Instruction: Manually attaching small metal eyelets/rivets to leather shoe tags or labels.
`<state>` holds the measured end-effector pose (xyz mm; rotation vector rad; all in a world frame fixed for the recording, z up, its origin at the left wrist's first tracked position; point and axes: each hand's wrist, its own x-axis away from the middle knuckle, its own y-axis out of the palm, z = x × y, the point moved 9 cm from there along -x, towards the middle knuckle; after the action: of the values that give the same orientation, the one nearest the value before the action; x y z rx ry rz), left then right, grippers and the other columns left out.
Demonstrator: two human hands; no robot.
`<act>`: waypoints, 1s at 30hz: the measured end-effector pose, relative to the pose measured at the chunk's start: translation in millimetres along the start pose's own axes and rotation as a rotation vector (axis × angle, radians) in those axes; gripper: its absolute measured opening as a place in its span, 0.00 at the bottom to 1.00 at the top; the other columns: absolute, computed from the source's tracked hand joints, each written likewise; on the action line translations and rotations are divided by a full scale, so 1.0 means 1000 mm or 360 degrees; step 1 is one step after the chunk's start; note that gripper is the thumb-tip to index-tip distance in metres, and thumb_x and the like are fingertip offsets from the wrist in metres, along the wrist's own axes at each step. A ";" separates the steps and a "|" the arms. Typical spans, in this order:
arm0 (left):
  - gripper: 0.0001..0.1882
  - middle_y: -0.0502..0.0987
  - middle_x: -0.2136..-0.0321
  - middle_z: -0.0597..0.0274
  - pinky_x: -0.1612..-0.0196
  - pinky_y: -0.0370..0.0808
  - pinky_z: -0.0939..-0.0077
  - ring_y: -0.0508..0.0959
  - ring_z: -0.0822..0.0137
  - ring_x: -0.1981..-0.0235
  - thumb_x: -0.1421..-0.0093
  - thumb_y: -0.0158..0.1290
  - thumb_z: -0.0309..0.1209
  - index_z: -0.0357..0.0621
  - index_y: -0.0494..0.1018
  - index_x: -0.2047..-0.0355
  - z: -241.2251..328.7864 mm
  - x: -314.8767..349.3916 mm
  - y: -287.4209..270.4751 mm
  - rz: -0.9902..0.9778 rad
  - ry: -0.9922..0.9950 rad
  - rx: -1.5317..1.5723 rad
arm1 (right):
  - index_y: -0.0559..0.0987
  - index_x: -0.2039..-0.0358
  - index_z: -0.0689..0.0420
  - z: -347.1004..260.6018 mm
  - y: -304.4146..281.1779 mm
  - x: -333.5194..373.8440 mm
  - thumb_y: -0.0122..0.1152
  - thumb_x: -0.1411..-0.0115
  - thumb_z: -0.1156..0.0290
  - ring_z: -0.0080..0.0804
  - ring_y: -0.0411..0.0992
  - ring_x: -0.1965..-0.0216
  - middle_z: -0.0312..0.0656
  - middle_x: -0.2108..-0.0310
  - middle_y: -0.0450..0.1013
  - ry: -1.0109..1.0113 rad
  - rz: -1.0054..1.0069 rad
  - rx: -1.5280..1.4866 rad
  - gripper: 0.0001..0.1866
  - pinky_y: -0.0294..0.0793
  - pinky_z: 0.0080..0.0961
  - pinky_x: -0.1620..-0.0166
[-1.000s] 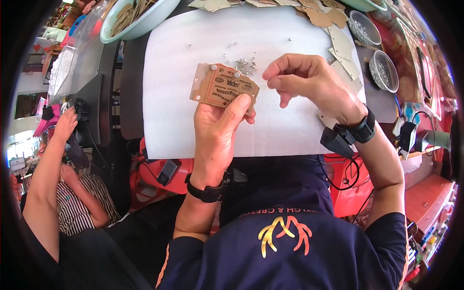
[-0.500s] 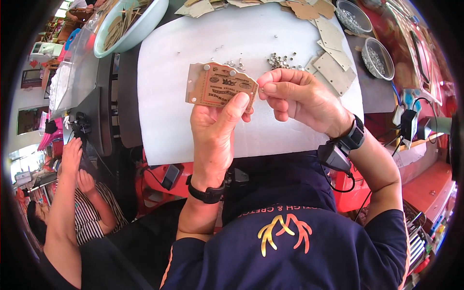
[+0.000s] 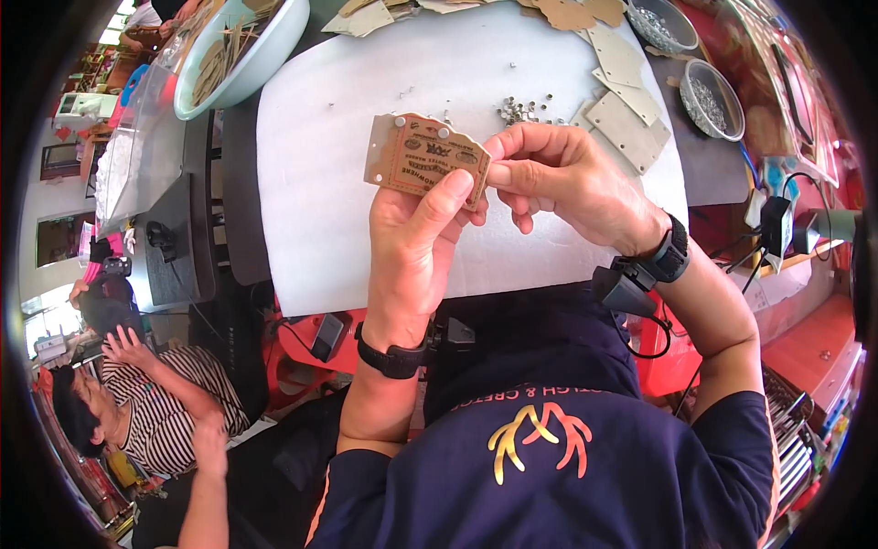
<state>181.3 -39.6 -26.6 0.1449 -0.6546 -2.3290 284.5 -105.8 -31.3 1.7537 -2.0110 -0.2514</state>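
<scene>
My left hand (image 3: 407, 247) is closed around a small flat brown printed plate (image 3: 422, 151), its thumb pressed on the front. Round silver studs sit along the plate's edge, and a paler layer shows behind it on the left. At the plate's right corner, the thumb and index finger of my right hand (image 3: 572, 183) are pinched together; whatever lies between them is too small or hidden to make out. Beyond my hands, a loose heap of small silver metal caps (image 3: 519, 112) lies on a white foam sheet (image 3: 320, 220).
Grey plates with holes (image 3: 631, 128) overlap at the right; brown pieces (image 3: 562, 13) lie along the far edge. Two clear bowls (image 3: 712, 101) of small metal parts stand right. A pale green basin (image 3: 297, 37) holds brown strips. People sit at left, one in a striped shirt (image 3: 169, 403).
My right fingertips have come up against the plate's right corner. The plate has shifted slightly right and tilted. At the left, the nearby people's arms have moved.
</scene>
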 end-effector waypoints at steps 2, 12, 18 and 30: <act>0.12 0.77 0.66 0.64 0.65 0.71 0.77 0.74 0.73 0.69 0.39 0.57 0.32 0.39 0.74 0.57 -0.012 -0.003 0.000 -0.0083 -0.0113 0.0187 | 0.78 0.59 0.61 -0.002 0.000 0.000 0.60 0.36 0.65 0.15 0.70 0.72 0.34 0.71 0.76 -0.0028 -0.0005 0.0031 0.12 0.73 0.16 0.69; 0.13 0.77 0.67 0.63 0.64 0.71 0.77 0.74 0.72 0.69 0.39 0.57 0.31 0.38 0.74 0.57 -0.027 -0.006 0.001 -0.0100 -0.0275 0.0392 | 0.78 0.60 0.61 0.001 -0.010 -0.001 0.60 0.38 0.69 0.15 0.69 0.72 0.34 0.71 0.76 0.0090 -0.0018 -0.0039 0.10 0.71 0.16 0.70; 0.14 0.78 0.65 0.61 0.64 0.72 0.75 0.75 0.70 0.70 0.40 0.57 0.31 0.37 0.74 0.57 -0.032 -0.006 0.005 -0.0205 -0.0361 0.0287 | 0.80 0.63 0.62 0.006 -0.020 0.001 0.61 0.40 0.71 0.16 0.69 0.74 0.34 0.72 0.76 0.0265 -0.0007 0.0000 0.08 0.72 0.16 0.70; 0.13 0.79 0.65 0.61 0.63 0.72 0.74 0.76 0.71 0.68 0.39 0.56 0.28 0.39 0.74 0.55 -0.025 -0.006 0.003 -0.0155 -0.0165 0.0083 | 0.80 0.61 0.65 -0.007 -0.021 0.007 0.61 0.40 0.67 0.18 0.71 0.75 0.36 0.72 0.76 0.0003 0.0171 0.0386 0.13 0.75 0.17 0.70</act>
<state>194.9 -47.6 -47.5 0.0821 -0.7756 -2.4268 305.5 -115.4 -32.5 1.7758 -2.2029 0.0302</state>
